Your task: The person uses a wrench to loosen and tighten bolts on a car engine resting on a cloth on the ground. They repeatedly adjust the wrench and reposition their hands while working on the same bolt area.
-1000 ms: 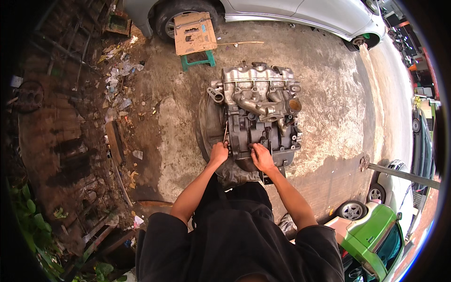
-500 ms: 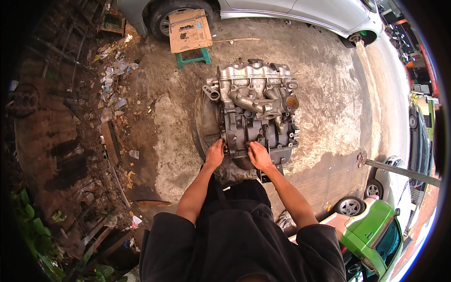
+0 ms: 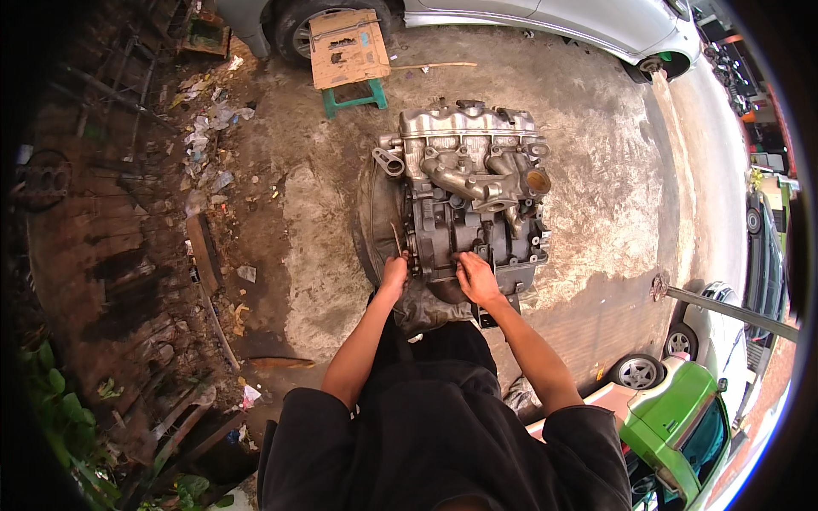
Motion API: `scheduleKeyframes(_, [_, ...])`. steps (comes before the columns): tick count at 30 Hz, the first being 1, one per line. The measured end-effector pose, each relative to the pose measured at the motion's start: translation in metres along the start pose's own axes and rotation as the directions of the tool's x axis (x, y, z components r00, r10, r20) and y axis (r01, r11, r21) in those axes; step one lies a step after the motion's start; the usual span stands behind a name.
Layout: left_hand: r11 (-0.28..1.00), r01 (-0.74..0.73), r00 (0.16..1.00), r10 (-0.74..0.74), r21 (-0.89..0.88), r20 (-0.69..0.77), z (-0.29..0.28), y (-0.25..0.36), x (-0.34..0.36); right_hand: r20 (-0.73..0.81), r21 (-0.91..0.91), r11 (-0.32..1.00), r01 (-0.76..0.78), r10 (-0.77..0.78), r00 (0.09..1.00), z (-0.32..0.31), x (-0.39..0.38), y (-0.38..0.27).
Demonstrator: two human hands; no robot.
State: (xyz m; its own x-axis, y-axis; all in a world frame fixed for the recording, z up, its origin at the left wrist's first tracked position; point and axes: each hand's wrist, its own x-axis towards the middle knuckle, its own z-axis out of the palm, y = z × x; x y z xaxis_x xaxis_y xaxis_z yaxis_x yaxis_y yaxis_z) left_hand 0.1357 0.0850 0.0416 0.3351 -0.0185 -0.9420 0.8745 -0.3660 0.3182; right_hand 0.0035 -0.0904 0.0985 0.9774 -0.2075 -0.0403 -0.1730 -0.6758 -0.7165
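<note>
An engine (image 3: 443, 243) stands in front of me, with a silvery valve cover (image 3: 469, 124) at its far end and a dark block nearer to me. A cast manifold (image 3: 464, 177) runs across its upper side. My left hand (image 3: 394, 274) is closed at the block's left edge, and a thin slender rod (image 3: 396, 237) sticks up from its fingers; its kind is unclear. My right hand (image 3: 478, 278) rests on the near part of the block, fingers bent and bunched; whatever they may hold is hidden.
A green stool (image 3: 355, 98) topped with cardboard (image 3: 348, 51) stands beyond the engine, beside a silver car (image 3: 545, 17). Litter (image 3: 200, 136) and wood scraps (image 3: 203, 251) lie to the left. A metal pole (image 3: 728, 312) and a green vehicle (image 3: 673, 417) are at the right.
A thin rod now shows above my left hand. The fingers of my right hand are more bunched. The whole scene has shifted slightly right in the picture.
</note>
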Motion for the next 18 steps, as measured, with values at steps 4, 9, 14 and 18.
scheduleKeyframes(4, [0.993, -0.014, 1.000, 0.013, 0.114, 0.010, -0.003, 0.016, -0.012, 0.025, 0.027, 0.999, -0.025, 0.025, 0.999, -0.003, 0.000, -0.002])
scheduleKeyframes(9, [0.652, -0.456, 0.845, 0.530, 0.605, 0.066, 0.000, -0.008, -0.014, -0.043, -0.017, 0.998, 0.053, -0.054, 0.998, 0.004, -0.001, 0.001])
scheduleKeyframes(14, [0.295, -0.679, 0.565, 0.794, 0.672, 0.222, -0.008, -0.027, 0.004, 0.048, -0.025, 0.999, -0.032, 0.033, 0.998, 0.005, -0.003, 0.008])
scheduleKeyframes(18, [0.103, -0.713, 0.508, 0.758, 0.694, 0.409, -0.022, -0.024, 0.020, 0.039, -0.067, 0.998, 0.018, -0.015, 0.999, 0.006, -0.004, 0.009])
